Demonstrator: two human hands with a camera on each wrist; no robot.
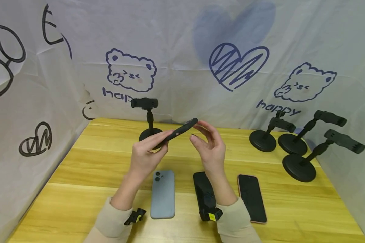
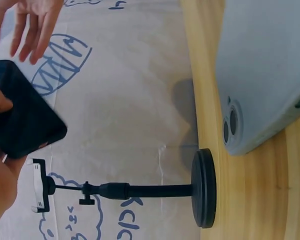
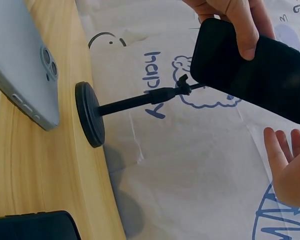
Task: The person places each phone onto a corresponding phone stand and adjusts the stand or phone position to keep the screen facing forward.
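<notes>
A dark phone point(image 1: 182, 129) is held up above the table, tilted, by my left hand point(image 1: 144, 153). The thumb point(image 3: 247, 47) lies on its dark screen and the other fingers are behind it. My right hand point(image 1: 211, 145) is raised near the phone's far end, its fingers relaxed and spread; in the right wrist view a gap shows between those fingers point(image 3: 275, 150) and the phone. Behind my left hand stands a black phone stand point(image 1: 150, 118) with a round base and an upright clamp. Below, a light blue phone point(image 1: 163, 199) lies face down.
A black phone point(image 1: 201, 185) lies partly hidden under my right wrist. Farther right is a phone with a pinkish rim point(image 1: 252, 199), screen up. Three more black stands point(image 1: 263, 141) are grouped at the table's right rear. A white cloth with drawings point(image 1: 182, 81) hangs behind.
</notes>
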